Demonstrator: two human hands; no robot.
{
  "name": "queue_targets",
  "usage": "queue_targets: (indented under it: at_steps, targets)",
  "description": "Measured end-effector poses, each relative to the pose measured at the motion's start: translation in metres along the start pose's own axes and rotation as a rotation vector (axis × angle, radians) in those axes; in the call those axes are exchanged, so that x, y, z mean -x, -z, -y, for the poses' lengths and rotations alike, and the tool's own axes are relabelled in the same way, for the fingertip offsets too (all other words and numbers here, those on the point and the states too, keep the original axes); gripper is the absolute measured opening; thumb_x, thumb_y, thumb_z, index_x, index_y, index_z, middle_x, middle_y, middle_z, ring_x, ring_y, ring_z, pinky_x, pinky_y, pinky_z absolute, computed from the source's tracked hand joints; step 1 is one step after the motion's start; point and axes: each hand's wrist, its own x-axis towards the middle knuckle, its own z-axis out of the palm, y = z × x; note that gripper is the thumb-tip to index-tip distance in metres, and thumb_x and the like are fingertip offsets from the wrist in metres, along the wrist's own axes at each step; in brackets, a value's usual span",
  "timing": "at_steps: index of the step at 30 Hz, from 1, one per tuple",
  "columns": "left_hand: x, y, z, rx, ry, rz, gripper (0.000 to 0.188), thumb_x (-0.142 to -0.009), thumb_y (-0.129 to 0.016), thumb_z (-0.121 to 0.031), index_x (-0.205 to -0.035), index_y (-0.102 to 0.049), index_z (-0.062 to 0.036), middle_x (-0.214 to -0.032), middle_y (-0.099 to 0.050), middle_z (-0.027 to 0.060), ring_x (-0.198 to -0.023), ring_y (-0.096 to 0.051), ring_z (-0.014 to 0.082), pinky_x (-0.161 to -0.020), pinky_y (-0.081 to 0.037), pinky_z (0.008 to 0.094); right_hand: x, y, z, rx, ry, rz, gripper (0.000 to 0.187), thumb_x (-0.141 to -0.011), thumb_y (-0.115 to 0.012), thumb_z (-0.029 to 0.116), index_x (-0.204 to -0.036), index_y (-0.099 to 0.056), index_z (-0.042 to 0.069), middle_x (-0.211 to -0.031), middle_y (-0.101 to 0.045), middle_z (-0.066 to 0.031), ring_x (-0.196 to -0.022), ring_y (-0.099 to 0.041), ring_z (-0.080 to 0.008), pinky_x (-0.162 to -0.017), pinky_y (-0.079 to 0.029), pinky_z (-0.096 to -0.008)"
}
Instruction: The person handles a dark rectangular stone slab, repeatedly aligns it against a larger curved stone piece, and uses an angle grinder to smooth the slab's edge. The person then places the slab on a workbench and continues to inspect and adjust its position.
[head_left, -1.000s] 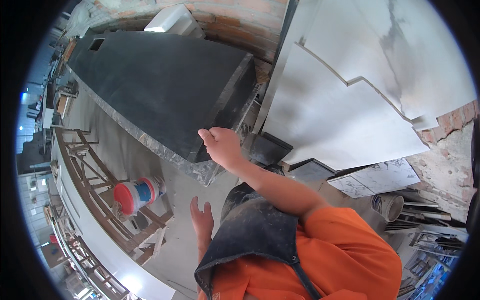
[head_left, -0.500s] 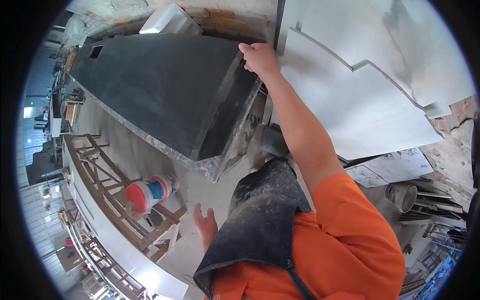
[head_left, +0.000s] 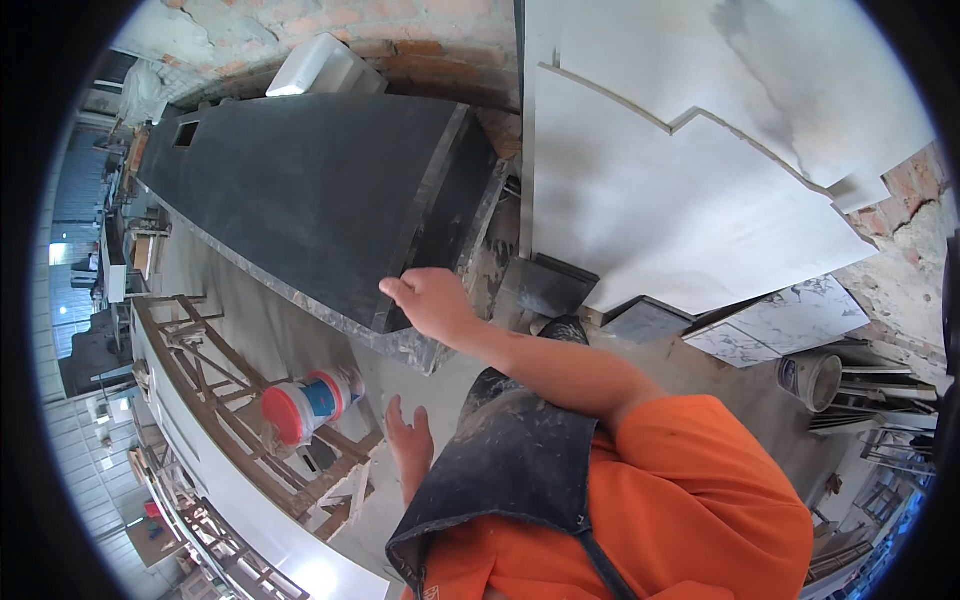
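A long black slab [head_left: 300, 190] lies ahead of me, with a small rectangular cut-out near its far left end. A greyish band [head_left: 436, 185] crosses it close to the right end, and a narrow black section lies beyond that. My right hand [head_left: 432, 302] is closed at the near end of this band, fingers curled under and thumb side toward the left. Whatever it may hold is hidden, and contact with the slab is not certain. Lower down, my left hand [head_left: 410, 437] is held in the air beside my dark, dusty apron [head_left: 500, 440], its fingers apart and nothing in them.
Large white slabs [head_left: 640, 190] lean on the wall at right, with marbled panels [head_left: 770, 325] and a dirty bucket [head_left: 812, 380] below them. A red and white bucket [head_left: 300, 410] sits by a wooden frame [head_left: 225, 370] at left. A white box [head_left: 325, 65] stands behind the black slab.
My right hand has moved from the far end of the greyish band toward me, to its near end. My left hand has hardly moved. The view has shifted slightly.
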Motion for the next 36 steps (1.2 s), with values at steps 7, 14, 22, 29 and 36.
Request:
queue_targets:
  at_steps: [7, 14, 22, 29, 36]
  targets:
    - [0.004, -0.008, 0.004, 0.007, -0.001, 0.001, 0.062, -0.099, -0.066, -0.026, -0.150, -0.049, 0.0053, -0.151, -0.053, 0.0280, -0.141, -0.049, 0.0436, -0.119, -0.039, 0.0491, 0.032, -0.020, -0.001, 0.052, -0.055, 0.513, 0.052, -0.093, -0.071, 0.053, -0.077, -0.078, 0.005, -0.060, -0.067, -0.0122, -0.060, -0.070, -0.0300, -0.063, -0.053, -0.0435]
    - [0.021, -0.023, 0.009, 0.115, 0.055, -0.076, 0.061, -0.100, -0.066, -0.027, -0.150, -0.049, 0.0043, -0.152, -0.053, 0.0261, -0.144, -0.048, 0.0425, -0.120, -0.039, 0.0488, 0.037, 0.005, -0.045, 0.211, -0.028, 0.657, 0.045, -0.089, -0.075, 0.047, -0.092, -0.081, 0.002, -0.084, -0.077, -0.0174, -0.081, -0.076, -0.0306, -0.074, -0.056, -0.0471]
    - [0.060, -0.053, 0.038, 0.181, 0.209, -0.098, 0.061, -0.099, -0.067, -0.027, -0.149, -0.050, 0.0041, -0.151, -0.054, 0.0258, -0.142, -0.049, 0.0423, -0.119, -0.040, 0.0486, -0.035, 0.047, -0.129, -0.656, -0.741, 0.120, 0.050, -0.090, -0.073, 0.027, -0.134, -0.059, 0.008, -0.123, -0.063, -0.0086, -0.115, -0.060, -0.0282, -0.101, -0.050, -0.0491]
    - [0.074, -0.046, 0.029, 0.200, 0.264, -0.089, 0.061, -0.099, -0.066, -0.028, -0.149, -0.050, 0.0036, -0.149, -0.055, 0.0258, -0.135, -0.054, 0.0423, -0.114, -0.044, 0.0485, -0.071, 0.032, -0.142, -1.029, -0.815, -0.043, 0.024, -0.090, -0.064, 0.018, -0.112, -0.058, 0.010, -0.112, -0.060, -0.0076, -0.122, -0.057, -0.0327, -0.114, -0.041, -0.0551]
    - [0.071, -0.031, 0.037, 0.110, 0.225, -0.089, 0.062, -0.099, -0.066, -0.028, -0.150, -0.050, 0.0031, -0.149, -0.056, 0.0261, -0.133, -0.057, 0.0420, -0.112, -0.046, 0.0486, -0.069, 0.040, -0.141, -1.073, -0.834, -0.026, 0.012, -0.089, -0.062, 0.013, -0.099, -0.057, 0.012, -0.107, -0.060, -0.0054, -0.113, -0.060, -0.0286, -0.113, -0.042, -0.0561]
